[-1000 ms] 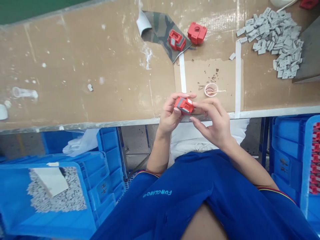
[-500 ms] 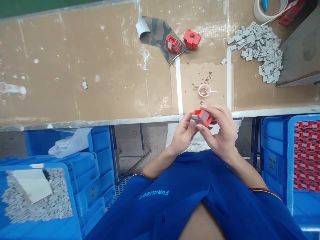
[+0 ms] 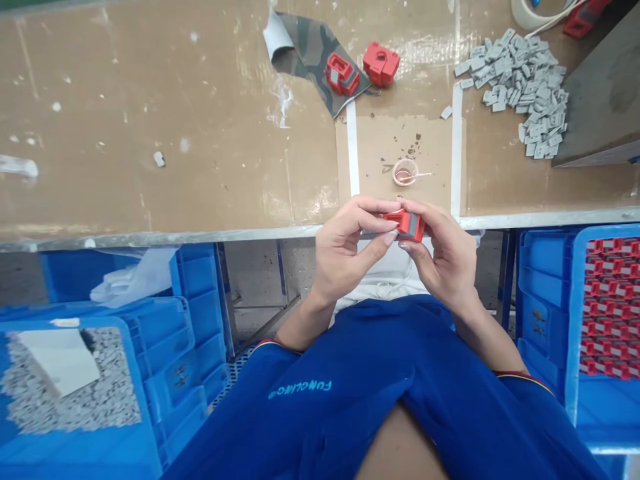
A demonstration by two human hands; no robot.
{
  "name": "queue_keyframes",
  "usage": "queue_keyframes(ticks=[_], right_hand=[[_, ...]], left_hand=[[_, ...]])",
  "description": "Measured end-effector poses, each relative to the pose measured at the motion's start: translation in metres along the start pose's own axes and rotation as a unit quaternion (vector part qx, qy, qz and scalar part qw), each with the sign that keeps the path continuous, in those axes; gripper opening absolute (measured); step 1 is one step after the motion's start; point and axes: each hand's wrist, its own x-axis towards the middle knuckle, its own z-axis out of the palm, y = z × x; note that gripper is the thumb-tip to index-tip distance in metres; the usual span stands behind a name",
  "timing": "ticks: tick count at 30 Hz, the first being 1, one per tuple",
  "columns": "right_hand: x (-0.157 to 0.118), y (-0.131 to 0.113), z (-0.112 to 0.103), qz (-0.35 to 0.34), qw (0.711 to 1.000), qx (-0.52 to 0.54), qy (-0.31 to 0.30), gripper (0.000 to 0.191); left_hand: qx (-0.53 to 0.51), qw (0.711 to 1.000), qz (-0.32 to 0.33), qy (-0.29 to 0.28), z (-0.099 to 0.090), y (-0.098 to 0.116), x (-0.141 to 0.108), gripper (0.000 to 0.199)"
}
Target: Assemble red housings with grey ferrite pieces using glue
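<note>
Between both hands, over the table's front edge, is a red plastic housing with a grey band across it. My right hand grips its right end, fingers behind and thumb in front. My left hand pinches its left end between thumb and fingers. Whether a smaller piece is also in the left fingertips cannot be made out. Just beyond the hands stands a small clear cup with reddish liquid and a thin white stick in it. Two similar red housings lie farther back, one on a camouflage cloth, the other beside it.
A heap of small grey plates lies at the back right, beside a grey metal box and a tape roll. Blue crates flank me: the left crate holds grey pieces, the right crate rows of red housings.
My left hand has turned and its fingers now reach over the housing's left end. The housing has tilted in my grip. The view has shifted slightly.
</note>
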Motion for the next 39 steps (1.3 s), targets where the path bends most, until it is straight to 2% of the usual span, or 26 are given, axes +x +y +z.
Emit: queue_keyframes(ticks=[4, 6, 9, 14, 17, 20, 22, 25, 30, 33, 39], right_hand=[[0.002, -0.002, -0.003, -0.032, 0.998, -0.052, -0.004, 0.042], [0.000, -0.001, -0.002, -0.027, 0.998, -0.055, -0.005, 0.039], [-0.006, 0.003, 0.003, 0.024, 1.000, 0.016, 0.007, 0.034], [-0.013, 0.007, 0.017, 0.095, 0.974, 0.190, 0.081, 0.032], [-0.015, 0.006, 0.019, 0.147, 0.960, 0.228, 0.062, 0.036], [-0.015, 0.002, 0.014, 0.177, 0.961, 0.212, 0.030, 0.037], [-0.013, -0.001, 0.008, 0.153, 0.974, 0.162, 0.043, 0.035], [-0.009, -0.005, -0.001, 0.076, 0.994, 0.058, 0.058, 0.022], [-0.001, -0.011, -0.013, -0.030, 0.997, -0.051, 0.055, 0.015], [-0.001, -0.012, -0.015, -0.037, 0.995, -0.079, 0.045, 0.011], [-0.002, -0.007, -0.022, -0.036, 0.998, -0.054, 0.021, 0.012]], left_hand=[[-0.007, 1.000, -0.005, 0.009, -0.002, -0.002, -0.001, 0.008], [-0.009, 1.000, -0.011, 0.010, -0.003, -0.003, -0.001, 0.006], [-0.011, 1.000, -0.001, -0.007, -0.002, -0.006, -0.001, 0.010], [0.011, 0.999, 0.016, -0.027, 0.007, -0.013, -0.007, 0.050], [0.052, 0.998, 0.001, -0.040, 0.007, -0.015, -0.012, 0.047], [0.072, 0.995, 0.005, -0.068, 0.002, -0.013, -0.012, 0.053], [0.072, 0.995, 0.011, -0.073, -0.002, -0.013, -0.011, 0.055], [0.070, 0.994, 0.021, -0.084, -0.008, -0.012, -0.009, 0.055], [0.092, 0.986, 0.056, -0.124, -0.013, -0.009, -0.003, 0.057], [0.093, 0.985, 0.060, -0.135, -0.013, -0.008, 0.001, 0.054], [0.132, 0.974, 0.086, -0.164, -0.015, -0.010, 0.004, 0.052]])
